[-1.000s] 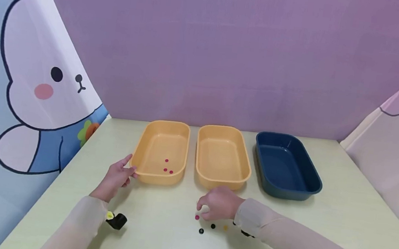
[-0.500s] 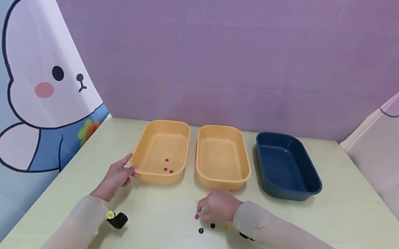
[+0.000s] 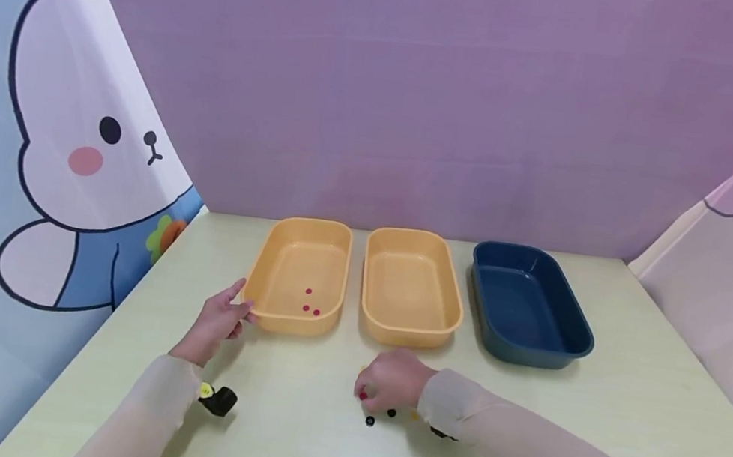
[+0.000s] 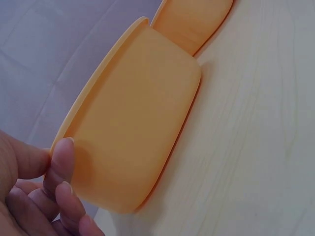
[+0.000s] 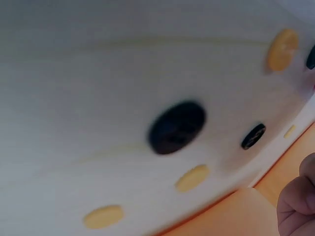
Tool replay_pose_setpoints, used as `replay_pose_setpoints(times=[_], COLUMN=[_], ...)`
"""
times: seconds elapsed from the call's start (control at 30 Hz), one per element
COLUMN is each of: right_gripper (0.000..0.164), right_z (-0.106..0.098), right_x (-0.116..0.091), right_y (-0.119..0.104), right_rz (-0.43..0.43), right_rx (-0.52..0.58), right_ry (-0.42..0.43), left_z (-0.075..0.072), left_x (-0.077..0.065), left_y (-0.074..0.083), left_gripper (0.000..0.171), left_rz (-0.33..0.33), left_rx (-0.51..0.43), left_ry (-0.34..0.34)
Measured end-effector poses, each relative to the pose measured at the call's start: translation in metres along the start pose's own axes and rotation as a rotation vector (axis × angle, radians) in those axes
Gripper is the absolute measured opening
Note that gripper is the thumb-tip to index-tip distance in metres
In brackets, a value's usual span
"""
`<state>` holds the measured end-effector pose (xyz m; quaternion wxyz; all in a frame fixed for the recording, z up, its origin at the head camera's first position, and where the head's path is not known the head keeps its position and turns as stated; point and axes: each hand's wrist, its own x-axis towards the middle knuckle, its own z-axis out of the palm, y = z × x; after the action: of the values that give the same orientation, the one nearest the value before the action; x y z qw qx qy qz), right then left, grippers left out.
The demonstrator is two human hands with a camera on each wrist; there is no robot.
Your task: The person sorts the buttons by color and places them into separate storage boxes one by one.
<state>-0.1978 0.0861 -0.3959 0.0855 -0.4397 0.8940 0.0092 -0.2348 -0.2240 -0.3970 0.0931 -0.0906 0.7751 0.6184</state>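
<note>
My left hand (image 3: 217, 325) pinches the near left corner of the left yellow-orange tray (image 3: 290, 325), thumb and finger at its rim; the left wrist view shows the grip close up. Inside that tray lie 3 pink buttons (image 3: 306, 308). My right hand (image 3: 394, 379) is low over the table in front of the middle tray, pinching a pink button (image 3: 363, 395) between thumb and fingertip. Beside it on the table are black buttons (image 3: 369, 421) and a yellow button (image 3: 414, 416). In the right wrist view, part of the curled hand (image 5: 297, 209) shows at the edge.
A second yellow-orange tray (image 3: 408, 336) stands in the middle, with a dark blue tray (image 3: 531, 355) to its right. More yellow buttons (image 5: 192, 178) and a large-looking black button (image 5: 177, 128) lie under the right wrist. A purple cloth (image 3: 422, 99) rises behind the table.
My right thumb and fingers have closed on the pink button, which lay on the table earlier at the fingertips. The left hand keeps its hold on the tray's rim.
</note>
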Motion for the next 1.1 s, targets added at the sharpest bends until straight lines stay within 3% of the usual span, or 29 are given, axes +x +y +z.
replay_pose_setpoints(times=[0.53,1.1], right_gripper=[0.004,0.009], right_z=[-0.0017,-0.0038], right_x=[0.0051,0.0070], right_y=[0.0007,-0.0011], right_rz=[-0.013,-0.028], right_rx=[-0.096,-0.112], right_ry=[-0.002,-0.027], left_z=[-0.0004,-0.0001], left_x=[0.0005,0.0004], left_y=[0.0017,0.0020], left_gripper=[0.062,0.061], left_rz=[-0.014,-0.021], left_rx=[-0.001,0.010], left_ry=[0.003,0.008])
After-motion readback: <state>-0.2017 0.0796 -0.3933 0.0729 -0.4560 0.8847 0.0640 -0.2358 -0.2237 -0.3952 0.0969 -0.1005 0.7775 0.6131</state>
